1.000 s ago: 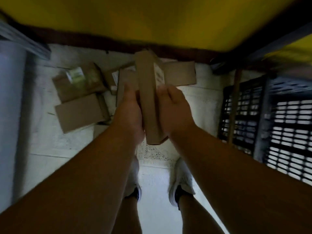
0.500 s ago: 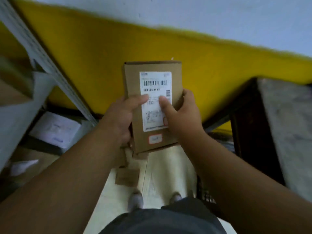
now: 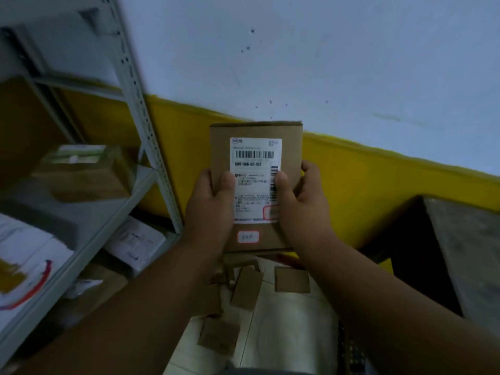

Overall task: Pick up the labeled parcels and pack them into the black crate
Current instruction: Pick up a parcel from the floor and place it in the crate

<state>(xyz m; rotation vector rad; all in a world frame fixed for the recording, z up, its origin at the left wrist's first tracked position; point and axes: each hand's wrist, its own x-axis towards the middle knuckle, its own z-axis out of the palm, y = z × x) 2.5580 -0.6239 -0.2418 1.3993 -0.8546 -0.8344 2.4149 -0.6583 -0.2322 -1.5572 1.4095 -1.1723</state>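
- Centre of frame: a labeled parcel [image 3: 255, 185], a flat brown carton, is held upright in the air with its white shipping label [image 3: 255, 180] and barcode facing the camera; a small red-bordered sticker sits below the label.
- Left hand [image 3: 209, 204]: grips the parcel's left edge, thumb curled over the front face onto the label.
- Right hand [image 3: 300, 204]: grips the right edge likewise, thumb on the label, fingers wrapped behind the carton.
- Lower centre: more brown parcels on the floor [image 3: 246, 290] lie scattered on pale tiles below the held one, not yet packed.
- Lower right edge: a dark slatted strip [image 3: 351, 350] may be part of the black crate; too little shows to be sure.
- Left side: a grey metal shelving unit [image 3: 140, 104] carries cartons and white mail bags.
- Right side: a dark brown surface [image 3: 460, 253] stands against the yellow and white wall [image 3: 351, 77].
- Stage, as judged: the label is being read before the parcel goes to the crate.
- Risks, as judged: the crate is nearly out of view, so a blind lowering could miss it or strike its rim; the thumb grip on a smooth label could slip if one hand releases; stepping toward the crate could tread on the parcels underfoot.
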